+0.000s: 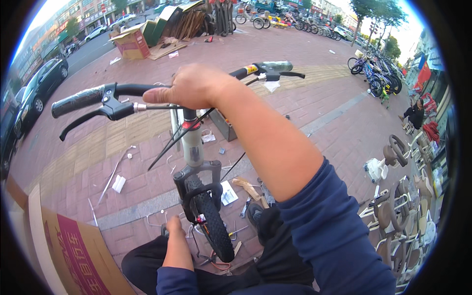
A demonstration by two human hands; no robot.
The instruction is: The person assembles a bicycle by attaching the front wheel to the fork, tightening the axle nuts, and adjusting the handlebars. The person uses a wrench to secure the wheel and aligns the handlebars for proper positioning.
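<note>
A bicycle stands in front of me, its black handlebar (132,89) running across the view. My right hand (194,87) is closed over the middle of the bar, thumb toward the left grip (78,101). Below it, the pale frame tube (192,147) leads down to the black fork (197,172). The knobby front wheel (212,221) is between my knees. Low down, left of the wheel, is my left hand (174,224); its fingers are too small and partly hidden to read. A black brake lever (81,120) hangs beside the left grip, with loose cables under the bar.
A wrench (245,207), a white printed sheet (228,193) and scraps lie on the red paving. A large cardboard box (73,246) stands at the near left. Child seats (398,216) crowd the right side. Farther off are bicycles (376,73), flattened cardboard and a parked dark car (42,86).
</note>
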